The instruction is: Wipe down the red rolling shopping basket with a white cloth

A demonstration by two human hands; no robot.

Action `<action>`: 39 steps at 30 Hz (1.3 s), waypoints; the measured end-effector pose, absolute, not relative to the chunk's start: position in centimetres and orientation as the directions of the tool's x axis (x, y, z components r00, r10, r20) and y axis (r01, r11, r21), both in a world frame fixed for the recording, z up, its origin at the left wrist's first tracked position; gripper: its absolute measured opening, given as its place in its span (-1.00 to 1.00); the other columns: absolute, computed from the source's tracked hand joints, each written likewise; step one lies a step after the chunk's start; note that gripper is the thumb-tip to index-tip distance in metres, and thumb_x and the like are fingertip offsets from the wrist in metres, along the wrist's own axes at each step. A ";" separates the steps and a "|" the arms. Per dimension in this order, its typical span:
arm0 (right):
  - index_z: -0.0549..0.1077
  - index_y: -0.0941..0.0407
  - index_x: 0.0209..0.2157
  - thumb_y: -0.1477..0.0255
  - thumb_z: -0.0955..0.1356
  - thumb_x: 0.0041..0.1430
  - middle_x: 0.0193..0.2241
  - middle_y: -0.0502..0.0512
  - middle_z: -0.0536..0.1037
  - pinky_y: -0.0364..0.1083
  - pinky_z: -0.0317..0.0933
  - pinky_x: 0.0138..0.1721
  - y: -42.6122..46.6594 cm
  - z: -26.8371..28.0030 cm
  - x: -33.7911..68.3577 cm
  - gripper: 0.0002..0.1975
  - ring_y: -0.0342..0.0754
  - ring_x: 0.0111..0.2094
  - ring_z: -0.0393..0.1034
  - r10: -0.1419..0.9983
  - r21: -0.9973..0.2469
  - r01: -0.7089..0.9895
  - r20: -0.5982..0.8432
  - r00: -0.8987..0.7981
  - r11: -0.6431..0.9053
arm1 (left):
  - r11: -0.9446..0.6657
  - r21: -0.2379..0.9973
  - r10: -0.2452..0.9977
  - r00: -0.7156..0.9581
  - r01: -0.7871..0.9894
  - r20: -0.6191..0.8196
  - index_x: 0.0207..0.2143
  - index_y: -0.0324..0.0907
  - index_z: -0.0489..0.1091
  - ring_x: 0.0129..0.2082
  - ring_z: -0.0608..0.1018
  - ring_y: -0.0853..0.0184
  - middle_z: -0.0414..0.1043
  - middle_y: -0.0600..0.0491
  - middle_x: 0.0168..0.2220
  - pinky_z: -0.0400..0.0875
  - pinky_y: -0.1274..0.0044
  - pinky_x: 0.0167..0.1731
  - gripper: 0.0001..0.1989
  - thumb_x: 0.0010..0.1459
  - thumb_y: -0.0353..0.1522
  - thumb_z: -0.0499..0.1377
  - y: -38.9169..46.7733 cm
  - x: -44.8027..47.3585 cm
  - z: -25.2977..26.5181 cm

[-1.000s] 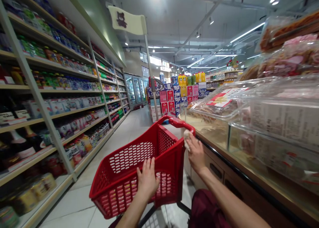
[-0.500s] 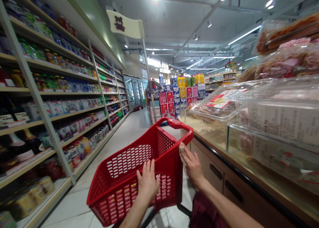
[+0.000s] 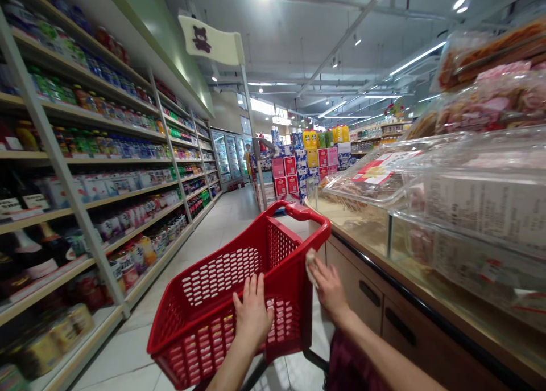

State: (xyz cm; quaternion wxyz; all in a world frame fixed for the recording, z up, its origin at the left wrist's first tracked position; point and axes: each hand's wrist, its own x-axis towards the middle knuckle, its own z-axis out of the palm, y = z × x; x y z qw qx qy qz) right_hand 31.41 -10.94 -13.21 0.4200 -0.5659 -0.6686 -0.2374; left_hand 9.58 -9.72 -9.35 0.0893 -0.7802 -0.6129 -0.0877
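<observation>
A red plastic shopping cart (image 3: pixel 200 317) with a perforated basket stands in front of me in the aisle. My left hand (image 3: pixel 253 311) rests open on the near rim of its basket, fingers stretched forward. At the handle end of the cart, a wadded white cloth (image 3: pixel 310 260) is pressed against the red side panel by my right hand (image 3: pixel 328 285). Most of the cloth is hidden under the fingers. The cart's looped red handle (image 3: pixel 318 223) rises just above that hand.
Drink shelves (image 3: pixel 106 157) line the left side. To my right, clear packaged food trays (image 3: pixel 384 169) sit on a wooden counter (image 3: pixel 354 254) with dark handles. Stacked boxes (image 3: pixel 290 175) and a post with a bear sign (image 3: pixel 211 41) stand ahead, beyond the tiled floor (image 3: pixel 232 209).
My right hand has slid slightly down the cart's side panel with the cloth. My left hand stays in place on the rim.
</observation>
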 end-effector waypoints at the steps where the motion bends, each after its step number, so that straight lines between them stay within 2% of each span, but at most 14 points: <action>1: 0.26 -0.01 0.00 0.69 0.12 -0.02 0.03 0.09 0.30 0.09 -0.01 0.04 -11.4 -14.8 31.0 -0.44 -0.07 0.04 0.18 0.600 -0.121 0.952 0.796 -0.076 0.281 | -0.235 -0.032 0.941 0.236 0.971 0.244 0.17 -0.23 -0.19 0.20 -0.08 0.14 -0.15 -0.07 0.22 -0.15 0.10 0.07 -0.25 -0.12 -0.40 -0.03 -9.7 9.5 -9.3; 4: 0.29 -0.03 -0.03 0.67 0.14 -0.02 -0.02 0.04 0.36 0.05 0.02 0.03 -12.6 -16.5 31.1 -0.47 -0.09 -0.02 0.25 0.656 -0.109 0.935 0.740 -0.149 0.336 | -0.235 -0.029 0.941 0.235 0.972 0.242 0.17 -0.23 -0.19 0.20 -0.08 0.14 -0.15 -0.07 0.22 -0.15 0.10 0.07 -0.25 -0.13 -0.41 -0.03 -9.7 9.4 -9.3; 7: 0.29 0.08 -0.02 0.62 0.14 0.03 0.00 0.16 0.33 0.12 -0.04 0.05 -12.3 -13.2 32.2 -0.55 -0.04 0.01 0.21 0.569 -0.220 0.946 0.821 0.048 0.237 | -0.235 -0.025 0.939 0.234 0.972 0.253 0.17 -0.24 -0.19 0.20 -0.08 0.16 -0.15 -0.05 0.22 -0.16 0.09 0.07 -0.26 -0.11 -0.41 -0.04 -9.7 9.4 -9.4; 9: 0.25 0.12 0.00 0.60 0.14 0.05 0.06 0.21 0.25 0.15 -0.10 0.07 -11.4 -10.9 32.5 -0.55 -0.02 0.07 0.13 0.503 -0.244 0.947 0.857 0.110 0.209 | -0.238 -0.019 0.935 0.235 0.971 0.265 0.17 -0.23 -0.19 0.20 -0.08 0.17 -0.15 -0.05 0.22 -0.17 0.09 0.07 -0.27 -0.10 -0.40 -0.05 -9.8 9.4 -9.4; 11: 0.24 0.12 0.02 0.63 0.13 0.03 0.07 0.20 0.23 0.15 -0.09 0.06 -10.9 -10.7 32.1 -0.52 -0.02 0.08 0.11 0.513 -0.203 0.954 0.856 0.063 0.222 | -0.239 -0.013 0.936 0.234 0.971 0.263 0.17 -0.23 -0.19 0.20 -0.08 0.17 -0.15 -0.06 0.21 -0.16 0.09 0.07 -0.28 -0.09 -0.40 -0.04 -9.9 9.5 -9.3; 14: 0.28 0.04 -0.01 0.70 0.11 -0.02 0.02 0.13 0.31 0.10 0.00 0.02 -11.4 -14.2 31.1 -0.46 -0.06 0.03 0.19 0.598 -0.095 0.956 0.796 -0.094 0.277 | -0.242 -0.012 0.941 0.237 0.970 0.240 0.17 -0.23 -0.19 0.20 -0.08 0.17 -0.16 -0.05 0.22 -0.16 0.09 0.07 -0.27 -0.10 -0.40 -0.04 -10.0 9.4 -9.1; 17: 0.30 -0.01 -0.04 0.72 0.11 -0.05 -0.01 0.06 0.35 0.06 0.00 0.03 -12.3 -16.5 31.2 -0.44 -0.10 -0.01 0.24 0.646 -0.073 0.950 0.749 -0.147 0.302 | -0.240 -0.021 0.941 0.238 0.970 0.239 0.17 -0.23 -0.20 0.20 -0.08 0.16 -0.16 -0.04 0.22 -0.16 0.09 0.07 -0.26 -0.11 -0.40 -0.04 -9.9 9.2 -9.2; 23: 0.23 0.12 0.02 0.64 0.13 0.02 0.05 0.20 0.26 0.14 -0.10 0.06 -11.2 -10.9 32.2 -0.51 -0.03 0.06 0.13 0.486 -0.191 0.961 0.871 0.073 0.198 | -0.253 -0.031 0.921 0.251 0.967 0.298 0.18 -0.20 -0.23 0.20 -0.09 0.15 -0.14 -0.04 0.22 -0.16 0.09 0.07 -0.26 -0.09 -0.35 -0.04 -9.5 9.1 -10.1; 26: 0.27 0.09 0.00 0.70 0.10 -0.02 0.04 0.19 0.28 0.11 -0.05 0.04 -11.2 -12.6 31.3 -0.47 -0.04 0.05 0.15 0.573 -0.147 0.972 0.819 0.015 0.184 | -0.262 -0.027 0.917 0.258 0.965 0.303 0.18 -0.21 -0.24 0.19 -0.09 0.15 -0.14 -0.04 0.22 -0.14 0.10 0.06 -0.26 -0.08 -0.33 -0.05 -9.4 9.0 -10.4; 30: 0.33 0.01 -0.07 0.71 0.11 -0.05 -0.01 0.10 0.35 0.07 -0.04 0.04 -12.6 -16.3 31.3 -0.47 -0.08 0.00 0.23 0.714 -0.069 0.963 0.686 -0.143 0.260 | -0.268 -0.036 0.913 0.266 0.963 0.310 0.18 -0.21 -0.24 0.19 -0.08 0.15 -0.13 -0.04 0.21 -0.14 0.10 0.06 -0.25 -0.10 -0.35 -0.04 -9.3 8.8 -10.5; 32: 0.32 0.05 -0.05 0.68 0.11 -0.01 -0.02 0.13 0.36 0.09 -0.06 0.05 -12.6 -15.1 32.2 -0.50 -0.08 0.00 0.23 0.669 -0.100 0.968 0.739 -0.082 0.229 | -0.265 -0.040 0.913 0.265 0.963 0.312 0.18 -0.21 -0.24 0.19 -0.08 0.14 -0.13 -0.04 0.21 -0.14 0.10 0.06 -0.25 -0.10 -0.35 -0.04 -9.2 8.8 -10.6; 35: 0.26 0.13 0.00 0.63 0.12 0.04 0.05 0.21 0.27 0.11 -0.12 0.07 -11.5 -11.2 32.9 -0.54 -0.04 0.06 0.14 0.519 -0.160 0.972 0.853 0.049 0.172 | -0.258 -0.042 0.914 0.257 0.965 0.314 0.18 -0.21 -0.23 0.19 -0.08 0.14 -0.14 -0.04 0.22 -0.14 0.10 0.06 -0.26 -0.09 -0.35 -0.05 -9.3 8.9 -10.5; 37: 0.25 0.12 0.01 0.64 0.11 0.03 0.07 0.20 0.24 0.11 -0.11 0.07 -10.8 -10.3 32.5 -0.52 -0.04 0.08 0.11 0.509 -0.146 0.976 0.860 0.046 0.159 | -0.253 -0.043 0.917 0.254 0.966 0.308 0.18 -0.21 -0.23 0.19 -0.08 0.13 -0.13 -0.05 0.21 -0.14 0.10 0.06 -0.26 -0.09 -0.35 -0.05 -9.4 9.0 -10.4; 39: 0.26 0.09 0.00 0.69 0.10 0.01 0.06 0.20 0.25 0.09 -0.04 0.03 -10.8 -11.9 31.5 -0.49 -0.05 0.07 0.13 0.559 -0.094 0.984 0.829 -0.008 0.153 | -0.256 -0.041 0.919 0.256 0.966 0.302 0.18 -0.21 -0.23 0.19 -0.07 0.13 -0.13 -0.04 0.21 -0.14 0.11 0.07 -0.25 -0.10 -0.36 -0.05 -9.5 9.0 -10.3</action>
